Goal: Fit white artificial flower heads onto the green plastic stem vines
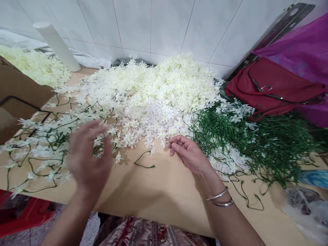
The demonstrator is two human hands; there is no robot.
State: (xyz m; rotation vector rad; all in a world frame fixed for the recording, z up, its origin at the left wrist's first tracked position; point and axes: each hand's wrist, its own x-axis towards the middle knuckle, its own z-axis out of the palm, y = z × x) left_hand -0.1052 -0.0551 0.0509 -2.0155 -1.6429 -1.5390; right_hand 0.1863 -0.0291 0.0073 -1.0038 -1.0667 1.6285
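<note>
My left hand, blurred by motion, is over the pile of white artificial flowers on green stems. Its thumb and fingers are apart, and no held thing shows between them. My right hand is at the front edge of the loose white flower heads. Its fingers are curled, with the thumb pressed to them; whatever may be in the pinch is hidden. Between both hands, a single green stem with a small white flower at its tip lies on the table.
Green plastic stems are heaped at the right, below a red handbag and purple cloth. A cardboard box and a white roll stand at the left. A clear plastic bag lies front right. Beneath the table's left end is a red stool.
</note>
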